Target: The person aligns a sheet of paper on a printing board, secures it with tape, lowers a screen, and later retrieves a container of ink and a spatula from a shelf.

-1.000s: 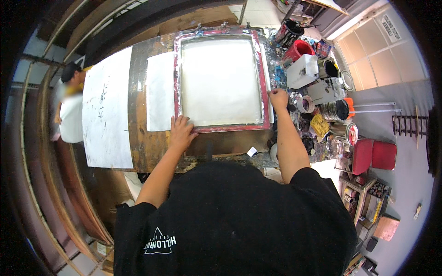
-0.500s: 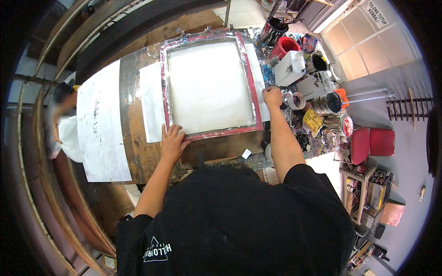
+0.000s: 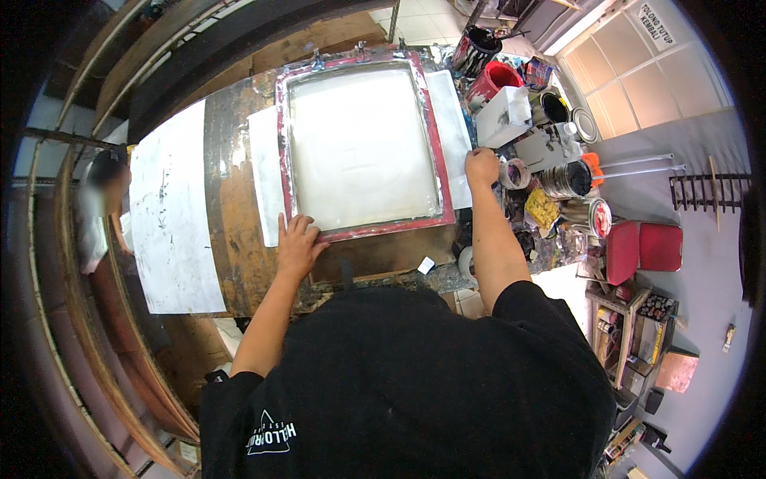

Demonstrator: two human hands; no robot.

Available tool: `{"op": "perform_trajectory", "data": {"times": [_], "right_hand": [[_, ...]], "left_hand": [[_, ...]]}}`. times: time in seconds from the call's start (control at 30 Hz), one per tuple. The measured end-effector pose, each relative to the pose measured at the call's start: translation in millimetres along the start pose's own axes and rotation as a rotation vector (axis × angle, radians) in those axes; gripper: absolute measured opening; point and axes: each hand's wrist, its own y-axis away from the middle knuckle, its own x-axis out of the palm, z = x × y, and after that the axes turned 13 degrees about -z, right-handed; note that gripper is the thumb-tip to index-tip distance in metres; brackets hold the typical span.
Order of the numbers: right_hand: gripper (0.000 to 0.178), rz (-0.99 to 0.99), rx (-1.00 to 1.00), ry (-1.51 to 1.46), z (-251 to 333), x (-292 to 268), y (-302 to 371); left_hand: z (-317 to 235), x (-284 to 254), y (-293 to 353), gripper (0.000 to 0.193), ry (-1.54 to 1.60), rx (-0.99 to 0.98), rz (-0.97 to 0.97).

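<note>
- the red rectangular frame (image 3: 433, 144), stretched with pale translucent mesh, lies flat on the paint-stained wooden surface (image 3: 236, 199), ahead of the left grip (image 3: 297, 246) and to the left of the right grip (image 3: 483, 169).
- the thin flat white sheet (image 3: 449, 120) shows past both long sides of the frame, seemingly one piece running beneath; its right edge meets the right grip.
- the left grip has its fingers spread, resting at the frame's near left corner. a light touch seems best here: enough to steady the frame without pinning the sheet.
- the right grip has its fingers curled together, apparently pinching the sheet's edge, though the fingertips are hidden. a level, gentle draw would likely spare the sheet a crease.
- comparing the strip ahead of the right grip with the one ahead of the left looks like a sound check for squareness.
- the white boxy container (image 3: 503, 117) stands ahead and right of the right grip, the round clear tub (image 3: 515, 174) just to its right; small movements seem wise, lest the knuckles knock the tub.
</note>
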Motion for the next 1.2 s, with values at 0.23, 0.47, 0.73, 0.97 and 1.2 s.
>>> {"op": "perform_trajectory", "data": {"times": [0.23,0.47,0.73,0.97,1.2], "right_hand": [[0.022,-0.016,0.044,0.085,-6,2,-1],[0.026,-0.035,0.001,0.084,-6,0,1],[0.026,-0.043,0.018,0.131,-2,1,2],[0.025,-0.017,-0.019,0.1,-6,-2,-2],[0.031,-0.137,-0.281,-0.059,-7,-22,19]], "left_hand": [[-2,-1,-2,0.037,0.006,0.0,0.002],[1,-1,0,0.037,0.057,0.023,-0.062],[3,-2,1,0.035,0.109,0.015,-0.075],[5,7,2,0.038,0.097,-0.024,-0.068],[9,8,7,0.06,0.226,-0.05,-0.239]]}}
